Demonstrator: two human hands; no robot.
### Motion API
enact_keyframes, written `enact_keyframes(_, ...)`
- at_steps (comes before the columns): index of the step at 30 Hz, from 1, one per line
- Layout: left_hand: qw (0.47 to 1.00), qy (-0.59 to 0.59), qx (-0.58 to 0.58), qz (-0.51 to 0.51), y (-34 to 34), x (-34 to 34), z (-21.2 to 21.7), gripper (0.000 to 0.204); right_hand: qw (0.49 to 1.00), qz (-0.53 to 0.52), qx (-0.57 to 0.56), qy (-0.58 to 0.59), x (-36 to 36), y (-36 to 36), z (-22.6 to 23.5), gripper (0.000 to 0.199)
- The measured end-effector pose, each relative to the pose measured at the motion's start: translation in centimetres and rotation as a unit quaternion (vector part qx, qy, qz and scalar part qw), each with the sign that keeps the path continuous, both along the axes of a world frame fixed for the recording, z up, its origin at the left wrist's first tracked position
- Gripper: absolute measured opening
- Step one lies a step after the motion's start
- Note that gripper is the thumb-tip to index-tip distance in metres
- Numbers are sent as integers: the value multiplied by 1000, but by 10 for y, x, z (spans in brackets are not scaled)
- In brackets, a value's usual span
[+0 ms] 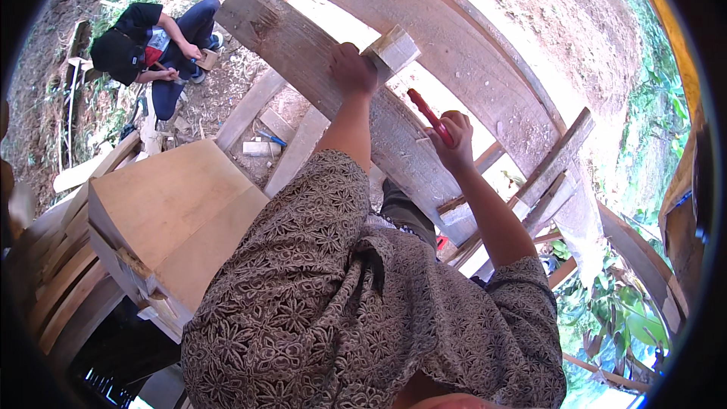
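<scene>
Upon the long plank [397, 140], viewed from where I stand: one pale wooden block [397, 51], right edge, far half, next to the left hand [353, 72], its fingers curled inward; whether they pinch the block, I cannot tell. One red tool [433, 120], nearer the body, in the right hand [453, 140], fingers wrapped closed around it. Hazards, by my judgement: block skidding, should the left hand bear too lightly; tool straying into those knuckles, should its swing run wide.
</scene>
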State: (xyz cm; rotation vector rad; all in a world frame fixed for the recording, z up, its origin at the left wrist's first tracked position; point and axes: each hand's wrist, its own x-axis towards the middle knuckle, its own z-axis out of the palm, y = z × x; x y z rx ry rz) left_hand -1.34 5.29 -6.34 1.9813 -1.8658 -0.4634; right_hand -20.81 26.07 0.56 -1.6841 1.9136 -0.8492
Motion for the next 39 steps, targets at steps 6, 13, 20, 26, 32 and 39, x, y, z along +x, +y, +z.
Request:
enact_keyframes(6, 998, 0, 34, -51, 2, -2, 15, 32, 993, -76, 84, 29, -2, 47, -11, 25)
enact_keyframes(13, 977, 44, -57, -200, -22, 23, 4, 45, 971, -201, 96, -84, 72, 83, 66, 26)
enact_keyframes(20, 929, 31, 199, -310, -57, 3, 42, 70, 869, -403, -37, -284, 125, 142, 130, 26)
enact_keyframes(26, 901, 152, 135, -383, -50, 16, 86, 44, 809, -535, -40, -242, 150, 200, 121, 32)
enact_keyframes(32, 872, 57, 44, -484, -37, 65, 185, 39, 749, -609, -45, -256, 176, 241, 126, 31)
enact_keyframes(39, 838, -160, 187, -488, -29, 111, 142, 45, 778, -566, -27, -273, 149, 218, 108, 32)
